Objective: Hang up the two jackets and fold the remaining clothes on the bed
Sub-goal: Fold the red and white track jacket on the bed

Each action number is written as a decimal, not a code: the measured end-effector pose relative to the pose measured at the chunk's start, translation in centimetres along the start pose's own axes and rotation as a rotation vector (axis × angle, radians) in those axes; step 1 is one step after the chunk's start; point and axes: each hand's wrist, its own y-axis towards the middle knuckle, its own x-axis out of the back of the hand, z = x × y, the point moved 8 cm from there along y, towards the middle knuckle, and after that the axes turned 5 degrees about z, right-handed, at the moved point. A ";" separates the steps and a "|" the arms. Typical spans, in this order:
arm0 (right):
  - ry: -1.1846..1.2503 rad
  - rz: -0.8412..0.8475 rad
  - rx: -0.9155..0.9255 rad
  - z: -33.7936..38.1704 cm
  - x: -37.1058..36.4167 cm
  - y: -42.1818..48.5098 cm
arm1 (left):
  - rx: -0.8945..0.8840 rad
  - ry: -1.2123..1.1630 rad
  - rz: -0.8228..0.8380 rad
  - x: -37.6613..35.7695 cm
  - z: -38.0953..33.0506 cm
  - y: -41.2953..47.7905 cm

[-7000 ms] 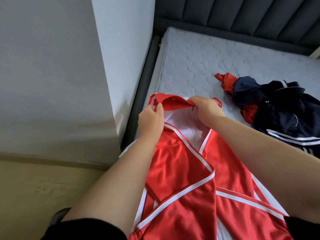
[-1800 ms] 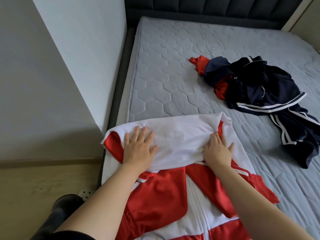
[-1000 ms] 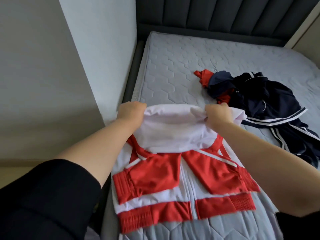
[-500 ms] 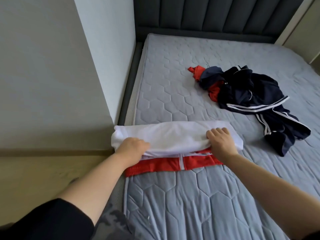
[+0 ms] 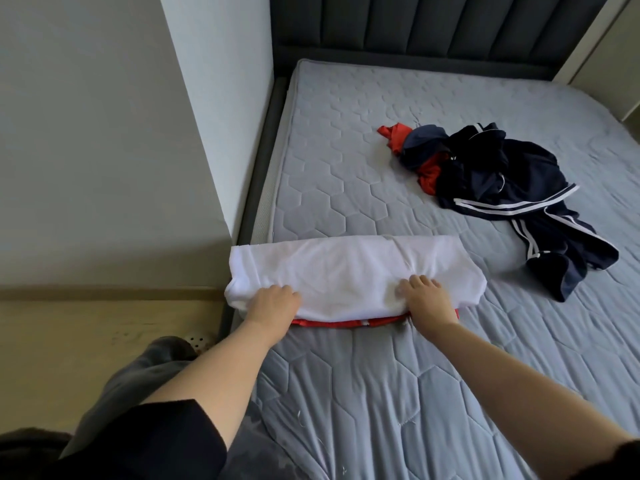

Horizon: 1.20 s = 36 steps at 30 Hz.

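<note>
A red and white top [image 5: 346, 268] lies folded into a wide white bundle at the left edge of the bed, with a thin red strip showing under its near edge. My left hand [image 5: 273, 304] grips the near edge at the bundle's left, fingers curled into the cloth. At the right, my right hand [image 5: 427, 301] holds the same edge, and the cloth bunches at its fingertips. A heap of dark navy clothes with white stripes [image 5: 502, 188] lies further back on the right, with a red piece [image 5: 398, 136] sticking out at its left.
The grey quilted mattress [image 5: 346, 174] stretches back to a dark padded headboard [image 5: 433, 26]. A white wall corner [image 5: 214, 116] stands close on the left. Below it is pale wooden floor [image 5: 69, 341], with my grey trouser leg beside the bed.
The top has been folded over from a spread-out shape into a compact white bundle. In the last half second the white layer came nearer, covering most of the red hem.
</note>
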 end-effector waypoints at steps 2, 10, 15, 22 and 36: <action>0.089 0.036 0.021 0.5 0.8 0.4 | 0.009 -0.063 0.065 0.4 1.0 0.1; 0.190 0.223 0.257 5.7 -0.1 -2.3 | 0.013 -0.392 0.580 -1.7 2.3 -1.5; 0.605 0.458 0.199 4.7 0.6 -2.3 | 0.155 -0.483 -0.223 3.9 2.7 1.8; 0.748 -0.173 -0.373 -4.4 4.1 4.1 | 0.141 -0.373 -0.031 -1.8 1.6 5.2; 0.592 -0.001 -0.712 -7.1 -1.7 4.7 | 0.169 -0.355 -0.051 -6.0 1.5 5.0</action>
